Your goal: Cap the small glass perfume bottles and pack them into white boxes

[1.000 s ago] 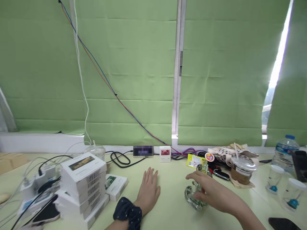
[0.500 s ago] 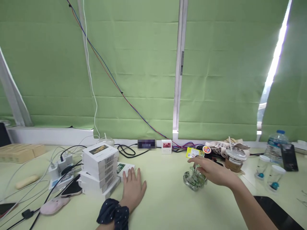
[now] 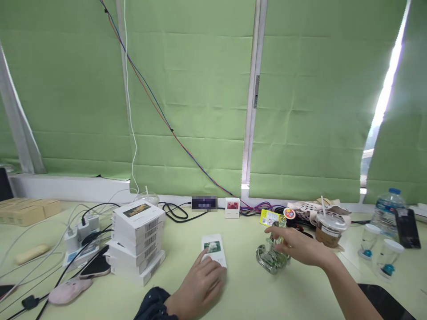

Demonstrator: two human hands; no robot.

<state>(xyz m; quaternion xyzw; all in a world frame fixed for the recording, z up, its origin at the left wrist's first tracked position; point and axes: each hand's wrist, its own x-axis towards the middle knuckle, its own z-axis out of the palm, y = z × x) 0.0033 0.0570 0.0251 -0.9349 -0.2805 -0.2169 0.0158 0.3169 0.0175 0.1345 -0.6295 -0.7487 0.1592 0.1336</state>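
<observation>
A flat white box with a dark green picture lies on the pale table, and my left hand rests over its near part with fingers bent; whether they grip it is unclear. To the right, my right hand touches the upper part of a clear greenish glass object, its thumb hidden or hard to make out. Left of my left hand stands a stack of white boxes, the top one with a dark golden picture.
Cables and a power strip lie left, with a pink mouse. At the back stand a small white box and a dark display. Right are an iced drink, lidded jars, a water bottle and a black tablet.
The flat white box has moved from beside the stack to the right and turned. My left hand has moved right onto it, its fingers now bent. My right hand stays at the glass object.
</observation>
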